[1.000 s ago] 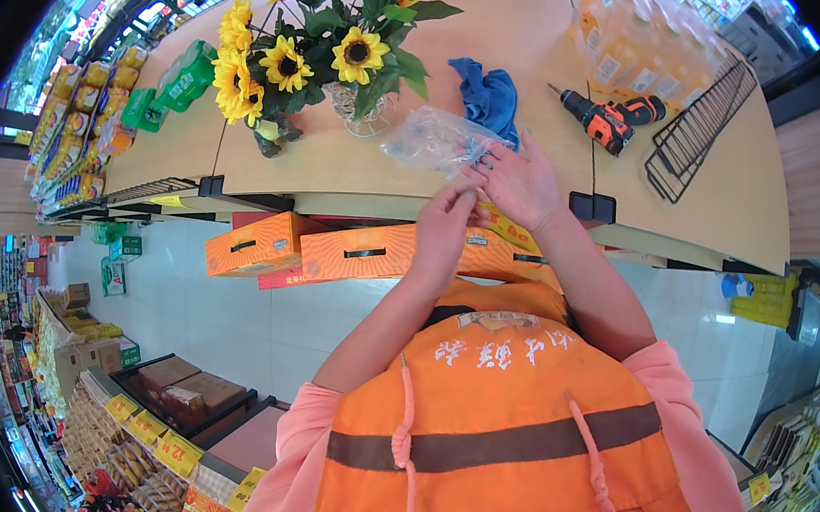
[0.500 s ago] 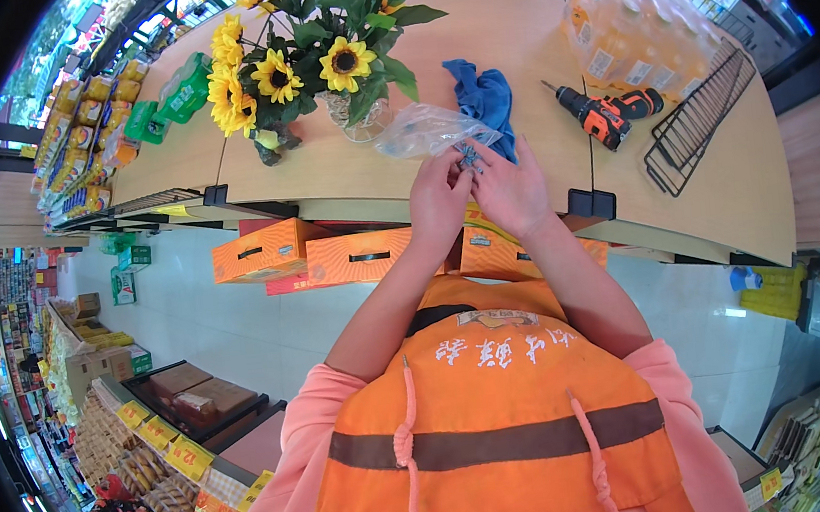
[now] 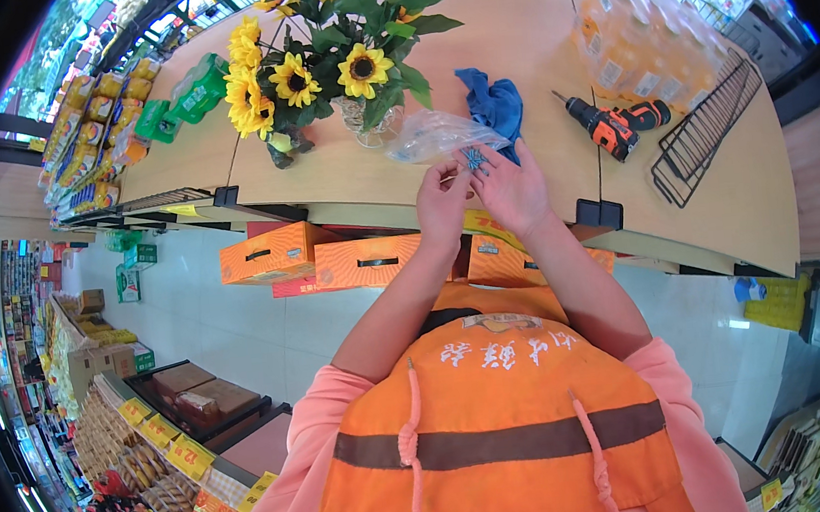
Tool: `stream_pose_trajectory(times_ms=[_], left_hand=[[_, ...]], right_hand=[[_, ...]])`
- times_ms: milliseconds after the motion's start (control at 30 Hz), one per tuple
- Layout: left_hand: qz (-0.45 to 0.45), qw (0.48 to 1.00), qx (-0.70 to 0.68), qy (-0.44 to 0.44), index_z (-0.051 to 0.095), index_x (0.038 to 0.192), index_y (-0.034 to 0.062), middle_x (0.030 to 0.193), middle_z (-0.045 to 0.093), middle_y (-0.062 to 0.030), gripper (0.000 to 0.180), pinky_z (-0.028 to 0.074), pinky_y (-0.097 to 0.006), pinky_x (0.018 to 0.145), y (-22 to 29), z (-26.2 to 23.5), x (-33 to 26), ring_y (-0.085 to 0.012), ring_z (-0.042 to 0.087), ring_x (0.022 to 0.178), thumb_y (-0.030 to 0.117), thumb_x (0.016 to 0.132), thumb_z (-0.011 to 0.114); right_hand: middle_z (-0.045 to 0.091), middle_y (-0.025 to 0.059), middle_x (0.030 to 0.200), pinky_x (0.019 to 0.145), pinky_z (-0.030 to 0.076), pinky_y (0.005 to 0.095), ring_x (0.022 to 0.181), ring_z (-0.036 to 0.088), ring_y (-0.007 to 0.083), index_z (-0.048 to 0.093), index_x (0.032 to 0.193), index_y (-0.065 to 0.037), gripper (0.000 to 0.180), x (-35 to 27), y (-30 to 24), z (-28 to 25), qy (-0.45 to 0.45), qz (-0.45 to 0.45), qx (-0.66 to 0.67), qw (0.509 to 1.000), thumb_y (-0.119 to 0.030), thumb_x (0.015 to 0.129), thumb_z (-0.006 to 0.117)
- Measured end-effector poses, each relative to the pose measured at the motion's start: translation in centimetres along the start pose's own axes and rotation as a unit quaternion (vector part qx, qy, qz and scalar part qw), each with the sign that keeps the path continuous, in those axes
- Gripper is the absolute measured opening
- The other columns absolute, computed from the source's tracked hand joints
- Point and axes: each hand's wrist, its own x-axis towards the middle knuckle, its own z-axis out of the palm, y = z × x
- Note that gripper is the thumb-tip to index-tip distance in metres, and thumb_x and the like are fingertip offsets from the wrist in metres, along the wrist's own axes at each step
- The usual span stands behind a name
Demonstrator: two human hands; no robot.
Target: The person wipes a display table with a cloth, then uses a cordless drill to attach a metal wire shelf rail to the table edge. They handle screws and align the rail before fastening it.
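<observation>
My right hand [image 3: 515, 195] is at the front edge of the wooden display table, cupped around a small cluster of thin bluish metal pieces [image 3: 475, 159], perhaps screws. Beside it, my left hand [image 3: 440, 212] has its thumb and fingers pinched together close to the cluster. Whatever is between those fingertips is too small to make out. Just beyond my fingers lies a clear plastic bag [image 3: 443, 134]. A crumpled blue cloth [image 3: 494, 105] sits behind my right hand. Further right, an orange and black power drill [image 3: 612, 128] rests on its side.
Sunflowers in a wicker vase [image 3: 369, 122] stand left of the bag. Shrink-wrapped orange drink bottles [image 3: 642, 46] and black wire racks [image 3: 709, 128] occupy the right side. Green packs [image 3: 197, 91] and yellow canned packs [image 3: 97, 128] are at the left. Orange cartons [image 3: 366, 262] sit below the table edge.
My left fingers have drawn back slightly from the right hand and curled more. The cluster in my right hand shows more fully. The whole view has shifted a little.
</observation>
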Motion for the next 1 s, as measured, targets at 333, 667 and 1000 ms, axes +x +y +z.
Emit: stream_pose_trajectory(times_ms=[333,667,1000], left_hand=[[0.051,0.986,0.148,0.059,0.058,0.084,0.0008,0.074,0.062,-0.0080,0.018,0.048,-0.031,0.065,-1.8,0.8,2.4,-0.0158,0.059,0.069,0.017,0.083,0.067],[0.131,0.935,0.329,-0.006,0.060,0.081,-0.0001,0.080,0.062,-0.0187,0.016,0.049,-0.040,0.068,-0.1,-1.2,3.1,-0.0338,0.062,0.074,0.016,0.078,0.064],[0.201,0.884,0.421,0.014,0.057,0.080,0.0015,0.086,0.056,-0.0193,0.013,0.048,-0.046,0.067,0.7,-0.2,3.4,-0.0376,0.058,0.076,0.014,0.080,0.061]], right_hand=[[0.046,0.0143,0.131,0.108,0.033,0.0356,0.122,0.044,0.0262,0.035,0.137,0.004,0.068,0.9,0.6,-1.0,0.038,0.000,-0.022,0.999,-0.050,0.097,0.039],[0.050,0.0076,0.124,0.104,0.036,0.0336,0.116,0.048,0.0220,0.043,0.131,-0.004,0.052,1.7,1.2,-0.8,0.040,0.023,-0.073,0.996,-0.044,0.099,0.037],[0.054,0.0100,0.118,0.101,0.040,0.0341,0.110,0.052,0.0239,0.046,0.126,0.000,0.054,2.8,1.7,-1.3,0.055,0.010,-0.084,0.995,-0.046,0.098,0.039]])
